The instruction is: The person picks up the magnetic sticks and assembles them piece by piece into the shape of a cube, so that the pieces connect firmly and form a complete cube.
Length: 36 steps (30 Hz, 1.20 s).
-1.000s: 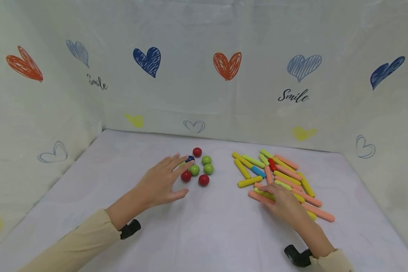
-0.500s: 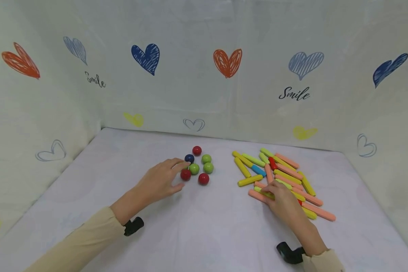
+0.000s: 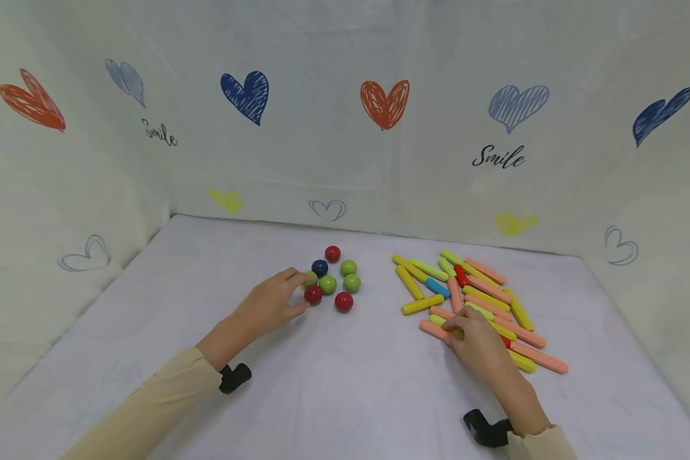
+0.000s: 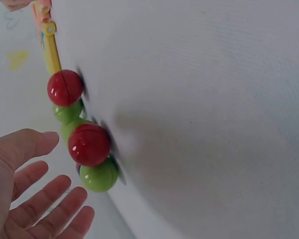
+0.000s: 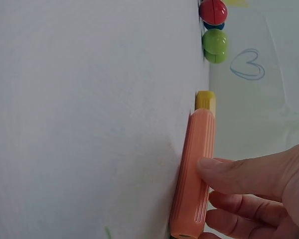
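Right hand (image 5: pixel 259 191) against ribbed stick (image 5: pixel 192 174) (glossy balls (image 5: pixel 216 42) beyond)

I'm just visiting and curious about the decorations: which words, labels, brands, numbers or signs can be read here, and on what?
"Smile": script on the pale backdrop, at left.
"Smile": script on the backdrop, at right, below a light-blue heart.
Too blurred to read: a faint mark in the left wrist view.
No readable lettering on the balls or sticks.
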Tool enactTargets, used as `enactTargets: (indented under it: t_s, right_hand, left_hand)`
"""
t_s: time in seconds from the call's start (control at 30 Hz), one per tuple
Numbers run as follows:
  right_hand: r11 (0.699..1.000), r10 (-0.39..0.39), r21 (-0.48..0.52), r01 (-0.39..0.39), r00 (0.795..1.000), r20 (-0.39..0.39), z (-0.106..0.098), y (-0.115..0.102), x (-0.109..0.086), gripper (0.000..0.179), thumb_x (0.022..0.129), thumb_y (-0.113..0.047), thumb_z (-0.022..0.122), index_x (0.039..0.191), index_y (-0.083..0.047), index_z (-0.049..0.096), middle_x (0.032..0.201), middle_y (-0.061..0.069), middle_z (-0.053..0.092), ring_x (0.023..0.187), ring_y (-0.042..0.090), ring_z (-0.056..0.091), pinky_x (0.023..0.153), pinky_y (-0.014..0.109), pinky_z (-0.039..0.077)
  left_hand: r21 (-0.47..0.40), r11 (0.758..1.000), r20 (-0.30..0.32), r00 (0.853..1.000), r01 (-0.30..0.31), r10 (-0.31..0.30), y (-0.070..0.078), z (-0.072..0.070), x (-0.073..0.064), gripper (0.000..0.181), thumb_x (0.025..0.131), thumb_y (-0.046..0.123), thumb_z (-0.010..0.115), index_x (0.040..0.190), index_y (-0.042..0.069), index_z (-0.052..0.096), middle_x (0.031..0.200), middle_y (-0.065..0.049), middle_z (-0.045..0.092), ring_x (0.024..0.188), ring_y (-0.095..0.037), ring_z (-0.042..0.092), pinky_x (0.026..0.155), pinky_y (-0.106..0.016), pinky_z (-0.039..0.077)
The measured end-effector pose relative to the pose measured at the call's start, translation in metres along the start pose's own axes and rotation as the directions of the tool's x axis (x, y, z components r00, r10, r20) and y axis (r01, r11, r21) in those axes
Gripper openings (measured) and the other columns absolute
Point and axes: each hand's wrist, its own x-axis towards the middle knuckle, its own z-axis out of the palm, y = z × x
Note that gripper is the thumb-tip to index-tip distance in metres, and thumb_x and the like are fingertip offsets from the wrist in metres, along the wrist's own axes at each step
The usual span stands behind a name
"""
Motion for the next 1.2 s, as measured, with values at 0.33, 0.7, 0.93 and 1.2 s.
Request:
enactTargets:
  t_s: [0.33,0.7,0.93,1.2]
  right_hand:
    - [1.000,0.013,0.006,-0.013,1.000,0.020,0.000,-0.003,-0.002,0.014,0.079,-0.005,0.071,0.093,-0.002,0.069,0.091,0.009,0.060,0.079,0.021,0.054,0.070,0.036,0.051]
    - [1.000,0.025,0.011,-0.026,0.999,0.045,-0.001,-0.003,-0.004,0.019,0.077,-0.004,0.073,0.096,-0.003,0.067,0.089,0.007,0.059,0.078,0.020,0.051,0.070,0.033,0.049]
    - [1.000,0.010,0.020,-0.011,0.999,0.047,-0.001,-0.002,-0.005,0.018,0.079,-0.002,0.071,0.097,-0.004,0.066,0.090,0.008,0.060,0.078,0.020,0.051,0.068,0.032,0.049]
    - [1.000,-0.017,0.000,0.017,1.000,0.025,0.000,0.000,-0.004,0.018,0.078,0.000,0.071,0.095,-0.004,0.067,0.090,0.008,0.060,0.079,0.021,0.052,0.070,0.034,0.050]
  left_hand:
    - [-0.118,0.991,0.038,0.998,0.063,-0.059,-0.008,0.011,0.008,0.043,0.081,0.018,0.072,0.120,0.011,0.057,0.106,-0.007,0.061,0.095,-0.022,0.060,0.079,-0.033,0.053]
    - [-0.184,0.978,0.081,0.993,0.095,-0.081,-0.013,0.015,0.015,0.039,0.081,0.016,0.072,0.117,0.011,0.059,0.106,-0.005,0.061,0.092,-0.019,0.059,0.079,-0.032,0.052]
    - [-0.168,0.977,0.116,0.986,0.135,-0.117,-0.011,0.021,0.020,0.040,0.080,0.018,0.073,0.118,0.013,0.060,0.105,-0.006,0.060,0.093,-0.019,0.058,0.080,-0.032,0.052]
    - [-0.177,0.973,0.133,0.983,0.147,-0.125,-0.011,0.025,0.023,0.040,0.079,0.016,0.074,0.116,0.012,0.061,0.106,-0.007,0.061,0.092,-0.018,0.058,0.080,-0.031,0.052]
